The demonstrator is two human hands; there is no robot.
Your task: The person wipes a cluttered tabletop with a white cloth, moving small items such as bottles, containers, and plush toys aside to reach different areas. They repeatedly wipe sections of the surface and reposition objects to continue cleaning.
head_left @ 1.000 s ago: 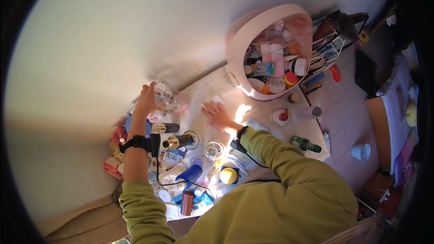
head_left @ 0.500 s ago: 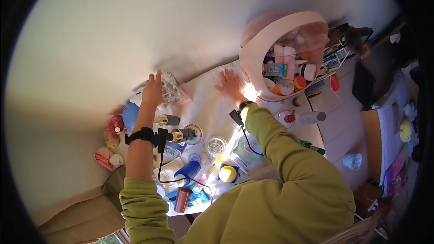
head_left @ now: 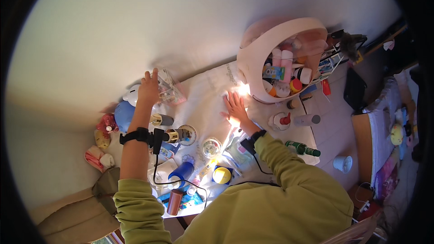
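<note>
My left hand (head_left: 149,89) grips the near left side of a clear plastic box (head_left: 170,91) by the wall, and the box looks tilted. Small items show through its sides. Flat on the white table cover (head_left: 205,81) lies my right hand (head_left: 236,108), fingers spread, in a patch of sunlight. A small whitish bit shows at its fingertips; I cannot tell whether it is a wipe. Below my left hand stand a grey-and-gold bottle (head_left: 161,119) and a second gold-capped bottle (head_left: 174,135) on a round tray. A round glass jar (head_left: 211,147) sits between my forearms.
A pink domed organizer (head_left: 253,70) full of bottles and tubes stands at the back right. Nearby are a red-pump bottle (head_left: 281,120), a grey bottle (head_left: 307,120) and a green bottle (head_left: 302,148). A blue bottle (head_left: 182,173) and yellow-lidded jar (head_left: 222,175) lie nearer me.
My right hand has slid toward me across the table cover, from near the wall to beside the organizer's front. My left hand stays at the clear box. The whole view has shifted slightly.
</note>
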